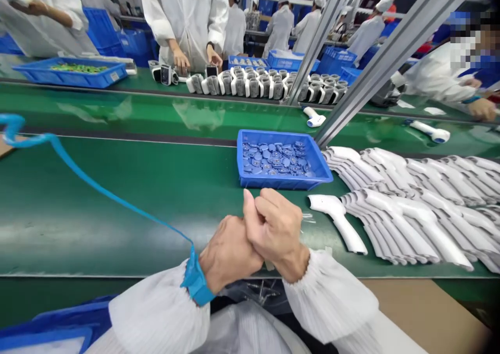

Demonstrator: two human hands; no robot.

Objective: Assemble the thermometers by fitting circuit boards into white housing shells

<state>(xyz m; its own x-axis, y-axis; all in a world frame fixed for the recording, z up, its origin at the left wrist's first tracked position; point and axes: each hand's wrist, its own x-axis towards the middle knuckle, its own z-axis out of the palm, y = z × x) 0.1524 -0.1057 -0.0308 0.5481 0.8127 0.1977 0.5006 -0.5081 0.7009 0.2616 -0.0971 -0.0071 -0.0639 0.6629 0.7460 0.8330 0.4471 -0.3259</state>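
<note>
Over the near edge of the green bench, my left hand (pixel 231 252) and my right hand (pixel 275 226) are pressed together, both with curled fingers. The right hand overlaps the left one's fingers, and its thumb points up. Whatever may be inside them is hidden. A blue wrist strap (pixel 198 281) circles my left wrist, with a coiled blue cord (pixel 105 190) running off to the left. Just beyond my hands stands a blue tray (pixel 285 182) holding many flat blue plastic parts (pixel 269 159). To the right of my right hand lies a single white handle-shaped shell (pixel 338 218).
Rows of nested white shells (pixel 406 213) cover the right side. A slanted metal post (pixel 359 57) rises behind the tray. Across the green belt, a co-worker's hands (pixel 182 61) are at grey-and-white cuffed devices (pixel 250 83). Another blue tray (pixel 89 78) stands far left.
</note>
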